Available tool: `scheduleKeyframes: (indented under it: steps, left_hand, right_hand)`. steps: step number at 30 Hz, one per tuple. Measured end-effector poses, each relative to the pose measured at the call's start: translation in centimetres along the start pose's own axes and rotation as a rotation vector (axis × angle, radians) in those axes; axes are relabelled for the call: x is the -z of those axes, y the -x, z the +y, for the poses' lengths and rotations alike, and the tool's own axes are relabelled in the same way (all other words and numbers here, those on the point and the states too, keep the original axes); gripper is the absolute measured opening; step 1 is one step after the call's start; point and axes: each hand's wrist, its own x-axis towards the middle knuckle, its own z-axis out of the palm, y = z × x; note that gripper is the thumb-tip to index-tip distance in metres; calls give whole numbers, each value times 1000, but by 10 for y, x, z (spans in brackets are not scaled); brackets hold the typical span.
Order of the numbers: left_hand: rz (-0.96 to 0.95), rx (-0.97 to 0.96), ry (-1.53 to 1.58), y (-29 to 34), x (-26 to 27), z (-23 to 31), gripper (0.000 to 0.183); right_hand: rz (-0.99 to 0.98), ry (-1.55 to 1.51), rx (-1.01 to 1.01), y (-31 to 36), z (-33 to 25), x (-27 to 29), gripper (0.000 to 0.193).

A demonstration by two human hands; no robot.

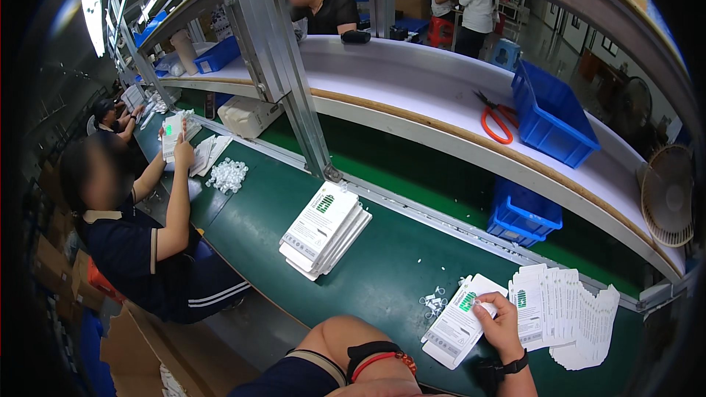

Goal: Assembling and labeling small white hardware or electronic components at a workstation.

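Note:
My right hand (501, 325), a dark watch on its wrist, is over a small stack of white cards (446, 340) with green print. Its thumb and fingers pinch a small translucent plastic piece at the top card's right side; the piece is partly hidden. Beside the cards' left edge lies a little pile of clear plastic hooks (432, 301). On the right, more white cards (581, 320) are fanned out, overlapping. My left arm is bent at the lower edge, with a black band and red bracelet (384, 365); my left hand (382, 390) barely shows, fingers hidden.
A taller stack of cards (323, 229) stands mid-table. At left a co-worker (125, 228) holds cards near a heap of white pieces (227, 175). A metal post (294, 103) rises behind. The shelf (412, 106) bears orange-handled scissors (496, 121) and a blue bin (551, 117).

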Motion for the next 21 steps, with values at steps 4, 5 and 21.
scheduleKeyframes:
  steps: [4,5,21]
  left_hand:
    - [29,-61,-79,-6,-2,-3,33]
    - [-26,-167,84,-9,0,-9,31]
    - [-35,193,104,-43,-8,8,25]
  right_hand:
    - [2,49,-2,0,4,-5,12]
    - [-25,46,11,0,3,-7,12]
    - [-4,45,24,4,-3,-4,11]
